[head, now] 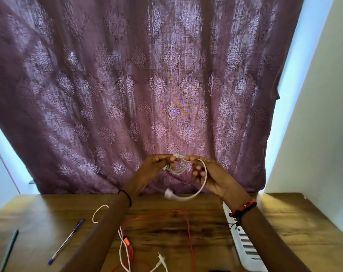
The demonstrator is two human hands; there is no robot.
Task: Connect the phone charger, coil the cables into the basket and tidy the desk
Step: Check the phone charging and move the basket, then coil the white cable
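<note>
Left grip (pixel 157 167), right grip (pixel 210 175) both pinching white cable coil (pixel 177 172) over desk (pixel 294 232) — red cable (pixel 188 228), blue pen (pixel 66 241), white basket (pixel 247 250) below.

Partly coiled white cable (pixel 180 170) held above the desk (pixel 294 232); red cable (pixel 126 242) sprawls loose on it

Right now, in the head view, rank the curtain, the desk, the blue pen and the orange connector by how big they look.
1. purple curtain
2. wooden desk, partly cropped
3. blue pen
4. orange connector
</note>
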